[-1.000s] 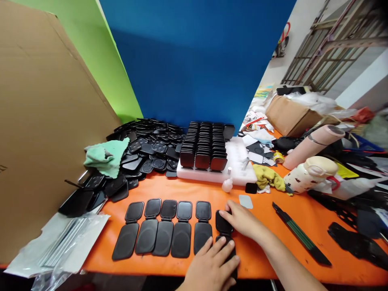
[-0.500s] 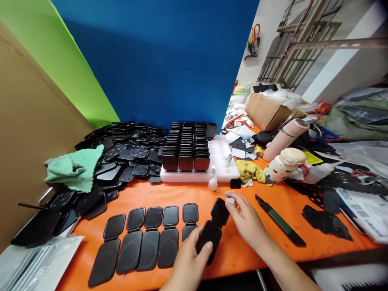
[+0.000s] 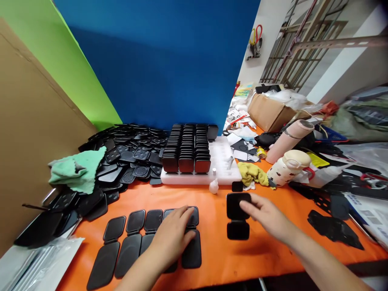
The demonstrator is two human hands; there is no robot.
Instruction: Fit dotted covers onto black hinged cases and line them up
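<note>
Black hinged piece (image 3: 235, 208) pinched in the person's right hand (image 3: 265, 214), just above the orange table (image 3: 263, 256). Left hand (image 3: 171, 234) at its 9 o'clock, thumb and fingers parted over similar pieces (image 3: 129, 254); white foam block (image 3: 224, 153) around 11.

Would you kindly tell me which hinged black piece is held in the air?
The hinged black piece in the right hand, raised above the orange tabletop; the row of pieces to its left lies flat.
</note>
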